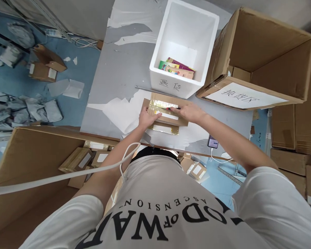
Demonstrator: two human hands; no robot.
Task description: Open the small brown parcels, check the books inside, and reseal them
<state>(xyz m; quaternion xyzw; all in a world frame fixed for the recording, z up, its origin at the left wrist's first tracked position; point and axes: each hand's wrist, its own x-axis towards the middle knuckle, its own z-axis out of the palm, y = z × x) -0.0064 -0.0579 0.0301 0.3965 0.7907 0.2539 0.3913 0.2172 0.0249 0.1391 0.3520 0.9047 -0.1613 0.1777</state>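
Observation:
A small brown cardboard box (182, 121) with white labels and shiny tape lies on the grey table in front of me. My left hand (148, 118) grips its left side, the thumb pressed on top. My right hand (188, 112) is closed over the upper right of the box, fingers bent down at the taped middle. A small dark and red item shows at those fingertips, too little of it visible to name. Closer to my body, a narrower taped cardboard piece (163, 128) with a white label sticks out below the box.
Beyond the box stands a white foam box (155, 52) holding several colourful flat packs. At its right is a large open carton (217, 72). A phone (213, 142) on a cable lies near the table edge. Another open carton (28, 155) with small boxes stands lower left; a white cable (67, 174) crosses it.

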